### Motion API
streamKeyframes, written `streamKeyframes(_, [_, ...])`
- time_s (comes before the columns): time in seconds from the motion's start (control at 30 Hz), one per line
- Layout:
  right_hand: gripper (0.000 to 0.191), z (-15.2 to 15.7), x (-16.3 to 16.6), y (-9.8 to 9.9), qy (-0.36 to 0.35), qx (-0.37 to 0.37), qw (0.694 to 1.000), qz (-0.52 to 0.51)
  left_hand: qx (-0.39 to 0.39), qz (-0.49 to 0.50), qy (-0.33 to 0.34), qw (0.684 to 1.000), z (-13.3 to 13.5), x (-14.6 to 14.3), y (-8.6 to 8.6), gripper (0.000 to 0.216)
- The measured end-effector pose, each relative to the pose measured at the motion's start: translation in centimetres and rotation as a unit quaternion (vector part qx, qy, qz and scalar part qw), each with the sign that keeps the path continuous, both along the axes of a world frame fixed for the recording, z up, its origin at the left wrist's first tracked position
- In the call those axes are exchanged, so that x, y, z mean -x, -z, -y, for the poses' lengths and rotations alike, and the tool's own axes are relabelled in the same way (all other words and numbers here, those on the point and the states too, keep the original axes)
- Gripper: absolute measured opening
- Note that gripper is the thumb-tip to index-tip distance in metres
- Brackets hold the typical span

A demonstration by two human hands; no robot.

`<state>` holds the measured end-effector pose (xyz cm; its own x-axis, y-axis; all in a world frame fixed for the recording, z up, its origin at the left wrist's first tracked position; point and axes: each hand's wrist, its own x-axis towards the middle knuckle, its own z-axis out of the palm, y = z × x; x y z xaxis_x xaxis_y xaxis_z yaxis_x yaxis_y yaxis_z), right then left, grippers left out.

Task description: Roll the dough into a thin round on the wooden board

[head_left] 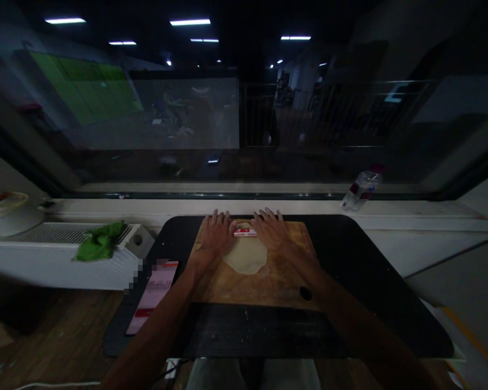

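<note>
Two hands lie palm down near the far edge of a wooden board point(244, 292), and between them shows the middle of a bar with a red-and-white label point(245, 232). The left hand point(218, 234) covers one end of this bar, and the right hand point(270, 232) covers the other. In both hands the fingers are extended forward and a little spread; whether the palms press hard, I cannot tell.

The long axis of the bar goes from left to right, across the direction of the forearms. No hand is clearly nearer to it, because both are touching it at about the same level. Under the bar is a flat, pale dough sheet point(246, 257). Its larger part lies on the person's side of the bar, and only a small part shows beyond it.

The board rests on a black table point(236, 330). A phone point(156, 295) lies beside the left forearm, well apart from the dough.
</note>
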<state>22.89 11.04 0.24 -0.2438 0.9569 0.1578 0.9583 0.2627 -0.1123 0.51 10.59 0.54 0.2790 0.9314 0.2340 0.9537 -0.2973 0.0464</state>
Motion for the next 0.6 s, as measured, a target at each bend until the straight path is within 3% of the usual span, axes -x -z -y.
streamKeyframes(0.13, [0.064,-2.7,0.3,-0.9,0.036,0.038,0.999,-0.005,0.002,-0.005,-0.016,1.000,-2.5,-0.7,-0.7,0.063])
streamKeyframes(0.3, [0.063,-4.9,0.2,-1.7,0.018,0.060,0.998,0.009,0.025,-0.022,-0.016,0.999,-4.8,-1.2,-1.7,0.062])
streamKeyframes(0.47, [0.063,-5.3,0.2,-2.6,0.024,0.090,0.995,0.025,0.055,-0.030,-0.015,0.998,-5.8,-1.3,-1.8,0.062])
streamKeyframes(0.6, [0.060,-4.4,0.3,-2.3,0.010,0.069,0.997,0.029,0.058,-0.017,-0.022,0.998,-5.3,-1.4,-1.5,0.063])
